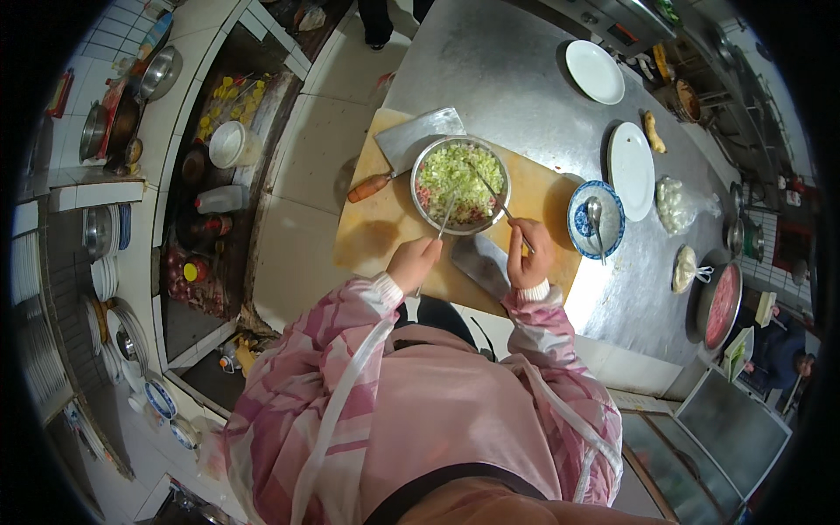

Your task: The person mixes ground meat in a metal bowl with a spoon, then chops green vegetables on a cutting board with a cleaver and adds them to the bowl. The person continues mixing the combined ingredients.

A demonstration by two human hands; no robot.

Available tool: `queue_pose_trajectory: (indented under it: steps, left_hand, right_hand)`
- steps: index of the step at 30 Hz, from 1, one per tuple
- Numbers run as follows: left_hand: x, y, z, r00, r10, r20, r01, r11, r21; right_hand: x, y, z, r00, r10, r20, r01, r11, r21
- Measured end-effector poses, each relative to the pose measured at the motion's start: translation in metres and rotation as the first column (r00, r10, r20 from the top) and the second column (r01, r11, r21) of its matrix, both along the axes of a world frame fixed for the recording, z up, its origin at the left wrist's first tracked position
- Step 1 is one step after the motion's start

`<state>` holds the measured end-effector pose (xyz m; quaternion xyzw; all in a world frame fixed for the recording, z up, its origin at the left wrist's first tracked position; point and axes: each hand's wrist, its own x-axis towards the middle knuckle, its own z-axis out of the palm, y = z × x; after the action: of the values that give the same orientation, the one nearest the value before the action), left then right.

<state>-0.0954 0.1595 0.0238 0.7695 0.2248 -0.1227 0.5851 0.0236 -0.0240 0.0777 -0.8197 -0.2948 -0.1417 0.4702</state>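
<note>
A round metal bowl (417,200) on a wooden cutting board (539,177) holds chopped pale-green vegetable (456,167) over pinkish minced meat (425,197). My left hand (413,262), at the bowl's near left, is closed on a thin metal utensil (448,215) whose tip is in the vegetable. At the near right, my right hand (529,252) grips another slim metal utensil (500,202), also reaching into the bowl. The exact kind of both utensils is unclear. A cleaver (423,134) with a wooden handle lies behind the bowl's left side. Another broad blade (480,261) lies between my hands, partly hidden.
Right of the board, a blue-and-white bowl (617,236) holds a spoon (595,216). White plates (631,170), a ginger root (653,132), plastic bags (676,207) and a pan of pink meat (722,305) stand on the steel table (499,65). Another person's legs (375,26) show beyond the table's left edge.
</note>
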Motion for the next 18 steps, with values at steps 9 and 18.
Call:
queue_pose_trajectory:
  steps: [9, 18]
  left_hand:
    - [0.021, 0.025, -0.015, 0.991, 0.123, -0.048, -0.117, 0.987, 0.112]
    - [0.042, 0.012, -0.038, 0.995, 0.053, 0.086, -0.055, 0.998, 0.018]
  right_hand:
    - [0.002, 0.009, -0.042, 0.931, 0.015, -0.365, 0.093, 0.957, 0.276]
    - [0.009, -0.031, -0.042, 0.855, -0.006, -0.519, 0.306, 0.814, 0.494]
